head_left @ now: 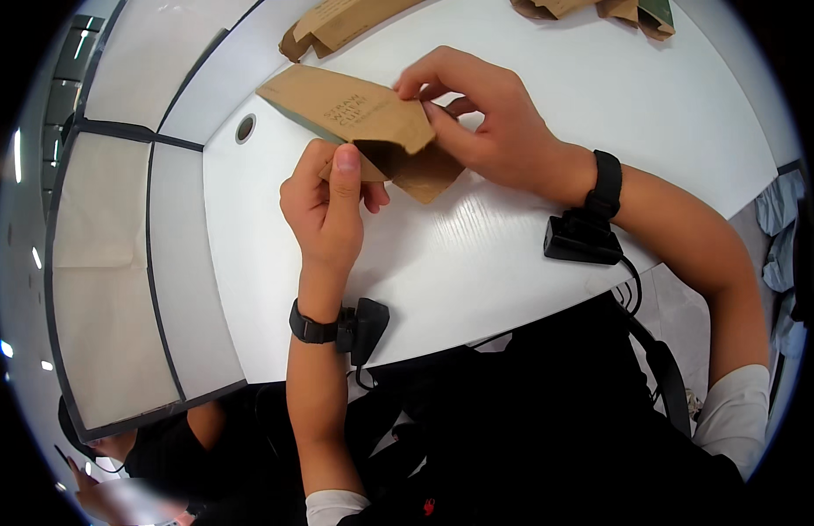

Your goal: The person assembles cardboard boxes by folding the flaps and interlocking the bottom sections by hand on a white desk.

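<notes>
Kraft-paper carton, one end open, held in two bare hands

We recorded the left hand [324, 206] clamped on the kraft-paper carton [354, 110] near its open end, thumb uppermost on a side flap and fingers curled beneath. We found the right hand [490, 114] closed on the carton's far edge by the same end, thumb and index finger touching the board, the other fingers bent inward.

The carton lay slantwise between the hands, over the upper left part of the white tabletop [460, 289]. We noted dark print on its upper face, a greenish side panel, and a loose end flap [429, 180] pointing toward the wearer; its shadowed interior we could not make out.

On each wrist we listed a black strap: left [312, 324], right [607, 180], each bearing a black device, left [372, 320] and right [582, 241]. White sleeves [736, 416] ended near the elbows.

Farther out, we counted a round cable grommet [246, 129] left of the carton, a long brown carton [354, 24] just beyond it, and more brown packaging [639, 12] at the far edge of view. Dark-framed partition panels [105, 202] bordered the left side; past them, at lower left, we saw another person [166, 451] in black.
</notes>
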Tool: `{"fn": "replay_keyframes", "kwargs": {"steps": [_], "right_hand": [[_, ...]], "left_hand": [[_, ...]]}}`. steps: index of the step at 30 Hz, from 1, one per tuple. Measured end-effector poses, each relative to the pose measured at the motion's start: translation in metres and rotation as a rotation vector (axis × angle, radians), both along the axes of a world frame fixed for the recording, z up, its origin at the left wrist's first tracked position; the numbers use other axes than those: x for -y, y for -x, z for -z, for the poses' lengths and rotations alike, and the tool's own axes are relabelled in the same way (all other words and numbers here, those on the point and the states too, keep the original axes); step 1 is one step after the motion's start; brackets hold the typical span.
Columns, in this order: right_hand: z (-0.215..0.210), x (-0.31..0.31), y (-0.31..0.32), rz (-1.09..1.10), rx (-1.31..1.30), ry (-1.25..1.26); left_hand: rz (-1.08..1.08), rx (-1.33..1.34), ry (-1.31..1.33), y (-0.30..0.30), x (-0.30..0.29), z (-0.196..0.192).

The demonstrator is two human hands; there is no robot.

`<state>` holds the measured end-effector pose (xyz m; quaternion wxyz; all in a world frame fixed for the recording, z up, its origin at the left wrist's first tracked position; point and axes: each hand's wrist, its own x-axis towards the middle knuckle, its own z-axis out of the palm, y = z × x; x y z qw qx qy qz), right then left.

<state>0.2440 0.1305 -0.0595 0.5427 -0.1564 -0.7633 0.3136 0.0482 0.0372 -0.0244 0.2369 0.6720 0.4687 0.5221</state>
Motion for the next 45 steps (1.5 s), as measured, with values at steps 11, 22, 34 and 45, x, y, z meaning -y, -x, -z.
{"fn": "replay_keyframes", "kwargs": {"steps": [11, 22, 34, 45], "right_hand": [[0.017, 0.014, 0.013, -0.173, -0.186, 0.278], [0.011, 0.015, 0.013, -0.184, -0.073, 0.376], [0.000, 0.021, 0.023, -0.067, 0.202, 0.224], [-0.002, 0.009, 0.015, -0.029, 0.407, -0.201]], "left_hand": [[0.186, 0.087, 0.316, 0.040, 0.008, 0.002], [0.001, 0.101, 0.137, 0.058, 0.002, 0.014], [-0.189, -0.234, 0.157, 0.038, -0.003, 0.015], [-0.161, -0.773, -0.019, 0.020, -0.002, 0.000]]}}
